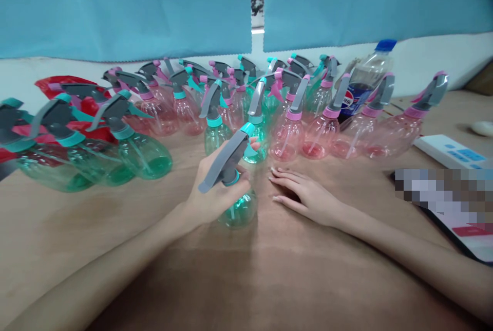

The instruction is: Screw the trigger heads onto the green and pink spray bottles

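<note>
My left hand (pixel 210 195) is wrapped round the neck of a green spray bottle (pixel 241 210) with a grey and teal trigger head. The bottle stands upright on the table, its neck partly hidden by my fingers. Flat on the table to its right lies my right hand (pixel 304 192), fingers stretched out and holding nothing. Just beyond my hands stand another green spray bottle (pixel 259 138) and a pink spray bottle (pixel 287 138). To the left of my left hand is a green spray bottle (pixel 144 153) in a group of similar ones.
Several more pink and green spray bottles crowd the back of the wooden table (pixel 265 279). A cola bottle (pixel 360 87) with a blue cap, a white device (pixel 442 148) and a phone-like slab (pixel 473 241) are at right. Red plastic (pixel 90 105) lies at back left; blue curtains (pixel 127 7) hang behind.
</note>
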The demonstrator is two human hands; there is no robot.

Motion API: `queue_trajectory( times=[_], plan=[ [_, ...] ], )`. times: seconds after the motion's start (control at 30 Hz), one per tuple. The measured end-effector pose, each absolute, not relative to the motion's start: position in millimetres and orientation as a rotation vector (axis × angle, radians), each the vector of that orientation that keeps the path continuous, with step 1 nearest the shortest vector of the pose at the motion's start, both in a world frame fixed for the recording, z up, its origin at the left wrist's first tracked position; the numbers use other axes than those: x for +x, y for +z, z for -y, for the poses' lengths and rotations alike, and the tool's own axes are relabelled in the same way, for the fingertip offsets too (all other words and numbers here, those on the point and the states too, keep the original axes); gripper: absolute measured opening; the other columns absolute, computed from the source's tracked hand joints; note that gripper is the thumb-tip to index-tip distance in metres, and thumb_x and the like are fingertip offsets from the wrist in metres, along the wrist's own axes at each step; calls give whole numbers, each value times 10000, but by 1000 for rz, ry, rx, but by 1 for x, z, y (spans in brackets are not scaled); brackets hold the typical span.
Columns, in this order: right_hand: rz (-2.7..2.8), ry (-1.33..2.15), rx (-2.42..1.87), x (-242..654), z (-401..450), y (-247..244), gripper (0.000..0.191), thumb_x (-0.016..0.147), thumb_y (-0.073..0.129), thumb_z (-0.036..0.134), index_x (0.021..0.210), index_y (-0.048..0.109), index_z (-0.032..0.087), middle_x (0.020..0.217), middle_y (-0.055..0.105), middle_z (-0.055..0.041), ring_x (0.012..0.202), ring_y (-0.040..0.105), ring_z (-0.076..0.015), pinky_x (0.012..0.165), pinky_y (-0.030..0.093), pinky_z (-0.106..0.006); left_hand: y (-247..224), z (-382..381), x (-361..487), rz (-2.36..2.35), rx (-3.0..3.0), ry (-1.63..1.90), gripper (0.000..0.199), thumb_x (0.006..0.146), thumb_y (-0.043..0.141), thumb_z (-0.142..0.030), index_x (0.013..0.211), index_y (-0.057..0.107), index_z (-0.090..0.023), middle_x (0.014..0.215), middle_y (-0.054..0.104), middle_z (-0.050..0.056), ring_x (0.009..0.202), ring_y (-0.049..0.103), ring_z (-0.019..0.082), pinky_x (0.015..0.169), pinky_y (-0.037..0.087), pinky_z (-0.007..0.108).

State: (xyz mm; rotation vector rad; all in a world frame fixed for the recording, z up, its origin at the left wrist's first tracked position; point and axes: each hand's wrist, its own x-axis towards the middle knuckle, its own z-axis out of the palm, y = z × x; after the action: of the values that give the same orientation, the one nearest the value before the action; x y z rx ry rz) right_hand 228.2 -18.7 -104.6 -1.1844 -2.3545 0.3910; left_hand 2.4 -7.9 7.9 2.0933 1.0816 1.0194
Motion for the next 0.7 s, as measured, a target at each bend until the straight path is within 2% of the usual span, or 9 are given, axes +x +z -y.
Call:
queue_trajectory(
  times=[0.17,0.33,0.5,0.6,0.7],
  plan=[
    [2344,399,-1171,228,19,-104,471,946,480,460,1350,532,222,1384,560,-112,1323,468,-286,1065,421,-511,7,8,1,-1085,2104,1028,392,702,561,-161,1086,613,-219,1001,700,47,616,587,134,634,536,276],
    [2376,385,-1198,228,19,-104,497,954,465,465,1353,524,175,1409,534,-129,1339,448,-272,1083,410,-479,6,9,1,-1070,2064,1014,478,704,551,-137,1178,568,-196,1157,673,75,708,632,143,653,542,264],
    [2373,383,-1196,229,19,-106,488,950,472,465,1353,523,194,1405,539,-121,1339,449,-277,1080,410,-500,7,9,3,-1057,2034,997,487,683,537,-127,1164,562,-197,1171,664,76,613,587,113,620,520,262],
    [2359,392,-1188,229,18,-107,477,947,482,461,1357,520,221,1396,549,-114,1331,458,-284,1067,417,-522,9,10,3,-1057,2022,1001,446,662,531,-139,1100,572,-210,1110,680,55,546,531,100,590,498,265],
    [2353,393,-1190,229,19,-107,479,943,485,468,1348,529,216,1395,549,-117,1329,461,-284,1070,416,-515,12,12,2,-1095,2033,1010,353,659,521,-166,1006,565,-213,902,681,16,500,482,102,538,457,259]
  ],
)
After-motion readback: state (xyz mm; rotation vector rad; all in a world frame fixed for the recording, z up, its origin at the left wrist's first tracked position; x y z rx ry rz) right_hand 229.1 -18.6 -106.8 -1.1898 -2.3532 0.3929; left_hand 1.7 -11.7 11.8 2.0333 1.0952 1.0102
